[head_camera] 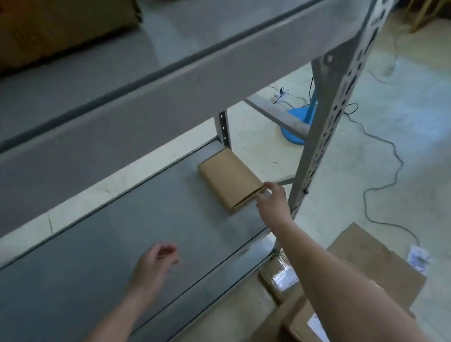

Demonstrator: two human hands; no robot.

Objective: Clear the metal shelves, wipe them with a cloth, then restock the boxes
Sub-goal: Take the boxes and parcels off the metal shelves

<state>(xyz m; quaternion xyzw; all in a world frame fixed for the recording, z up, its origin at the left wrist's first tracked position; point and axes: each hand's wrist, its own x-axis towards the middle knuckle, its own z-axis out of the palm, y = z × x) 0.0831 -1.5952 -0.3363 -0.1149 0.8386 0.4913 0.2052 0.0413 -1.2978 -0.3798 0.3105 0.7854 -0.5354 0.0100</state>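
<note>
Your left hand (155, 261): loosely curled, holding nothing, hovering over lower shelf (82, 238). Small box (227, 179) lies flat at its 1 o'clock, near shelf's right end. Your right hand (272, 198) pinches box's near corner, fingers on top. Corner pinch looks weak: take fuller grip before moving; mind post (308, 167) at 1 o'clock.

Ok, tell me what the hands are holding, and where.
The right hand pinches the small cardboard box at its right corner; the left hand holds nothing.
</note>
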